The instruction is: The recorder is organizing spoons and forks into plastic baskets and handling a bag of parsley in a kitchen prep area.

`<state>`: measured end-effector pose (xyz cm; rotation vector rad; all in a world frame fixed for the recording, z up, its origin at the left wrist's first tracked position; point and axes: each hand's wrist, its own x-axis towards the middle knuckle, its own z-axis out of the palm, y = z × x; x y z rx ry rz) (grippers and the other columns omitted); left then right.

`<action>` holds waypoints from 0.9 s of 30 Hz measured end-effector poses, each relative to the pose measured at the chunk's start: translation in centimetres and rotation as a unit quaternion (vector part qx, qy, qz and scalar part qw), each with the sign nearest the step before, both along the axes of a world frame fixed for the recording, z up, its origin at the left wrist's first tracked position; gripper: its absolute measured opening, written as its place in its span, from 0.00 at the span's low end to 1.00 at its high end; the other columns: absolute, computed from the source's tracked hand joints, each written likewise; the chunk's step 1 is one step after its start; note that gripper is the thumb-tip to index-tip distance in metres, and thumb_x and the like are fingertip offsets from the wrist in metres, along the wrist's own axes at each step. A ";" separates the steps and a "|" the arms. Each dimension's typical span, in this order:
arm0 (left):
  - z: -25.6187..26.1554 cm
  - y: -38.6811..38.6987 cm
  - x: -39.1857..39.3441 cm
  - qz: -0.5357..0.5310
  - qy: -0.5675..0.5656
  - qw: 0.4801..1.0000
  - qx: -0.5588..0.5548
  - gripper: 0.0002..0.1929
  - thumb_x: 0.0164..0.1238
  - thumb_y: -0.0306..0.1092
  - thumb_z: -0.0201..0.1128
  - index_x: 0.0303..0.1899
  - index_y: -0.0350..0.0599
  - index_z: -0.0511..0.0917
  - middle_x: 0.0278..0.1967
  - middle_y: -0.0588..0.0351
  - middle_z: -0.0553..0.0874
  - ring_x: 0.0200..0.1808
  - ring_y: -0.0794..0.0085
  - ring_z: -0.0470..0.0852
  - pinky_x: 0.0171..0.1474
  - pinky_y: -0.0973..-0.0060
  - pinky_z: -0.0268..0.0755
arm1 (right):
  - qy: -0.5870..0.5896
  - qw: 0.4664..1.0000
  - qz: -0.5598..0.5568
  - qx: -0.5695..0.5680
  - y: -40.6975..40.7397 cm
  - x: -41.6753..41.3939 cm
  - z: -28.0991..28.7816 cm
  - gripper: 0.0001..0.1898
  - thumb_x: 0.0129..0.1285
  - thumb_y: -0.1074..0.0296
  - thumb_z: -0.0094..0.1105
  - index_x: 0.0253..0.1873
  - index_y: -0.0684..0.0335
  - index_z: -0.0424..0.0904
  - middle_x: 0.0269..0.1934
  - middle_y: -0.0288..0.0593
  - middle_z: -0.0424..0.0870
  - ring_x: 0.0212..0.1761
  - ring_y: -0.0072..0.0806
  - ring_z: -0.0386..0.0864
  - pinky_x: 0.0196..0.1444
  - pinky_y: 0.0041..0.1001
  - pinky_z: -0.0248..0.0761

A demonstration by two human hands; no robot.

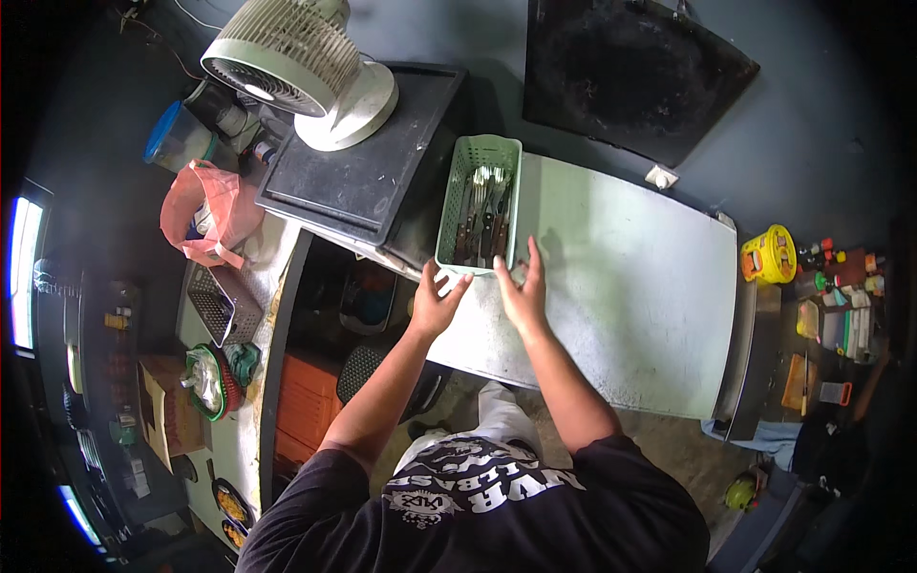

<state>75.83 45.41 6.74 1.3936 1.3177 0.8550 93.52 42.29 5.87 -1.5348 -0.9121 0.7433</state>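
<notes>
A pale green perforated plastic basket point(516, 179) stands on the white tabletop point(630, 286), against the side of a black box-like unit. Inside it lie several forks point(486, 188) and other cutlery with brown or black handles point(487, 233), tines towards the far end. My left hand point(437, 301) is at the basket's near left corner, fingers spread. At the near right corner is my right hand point(524, 286), thumb and fingers apart, its fingertips close to the rim. Whether either hand touches the basket I cannot tell. Neither hand holds anything.
A white fan point(344, 107) stands on the black unit point(344, 179) at left. Beyond it are a pink plastic bag point(215, 215) and a grey perforated basket point(226, 308). A yellow tub point(769, 256) sits past the table's right end. A dark panel point(630, 71) is on the wall.
</notes>
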 end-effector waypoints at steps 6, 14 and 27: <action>-0.6 0.9 1.2 0.030 -0.077 0.994 -0.068 0.36 0.75 0.48 0.67 0.73 0.39 0.59 0.73 0.43 0.68 0.67 0.54 0.77 0.60 0.60 0.79 | -0.034 0.996 0.076 0.029 0.4 -0.6 -1.2 0.33 0.74 0.67 0.61 0.79 0.62 0.58 0.72 0.55 0.72 0.70 0.43 0.74 0.65 0.36 0.73; 0.0 -0.9 -3.0 0.097 -0.071 0.981 -0.152 0.31 0.78 0.49 0.63 0.69 0.37 0.65 0.60 0.44 0.80 0.48 0.61 0.88 0.42 0.70 0.83 | 0.074 0.988 0.124 0.045 1.8 -0.8 -2.0 0.31 0.74 0.70 0.58 0.79 0.63 0.61 0.75 0.50 0.69 0.71 0.35 0.72 0.72 0.34 0.65; 0.5 -8.7 -40.5 0.518 -0.291 0.790 -0.149 0.50 0.66 0.72 0.62 0.74 0.42 0.55 0.45 0.48 0.87 0.40 0.62 0.88 0.44 0.65 0.84 | 0.207 0.930 0.304 -0.009 -11.7 -16.2 0.3 0.08 0.74 0.77 0.56 0.54 0.67 0.77 0.44 0.43 0.86 0.40 0.22 0.82 0.46 0.24 0.77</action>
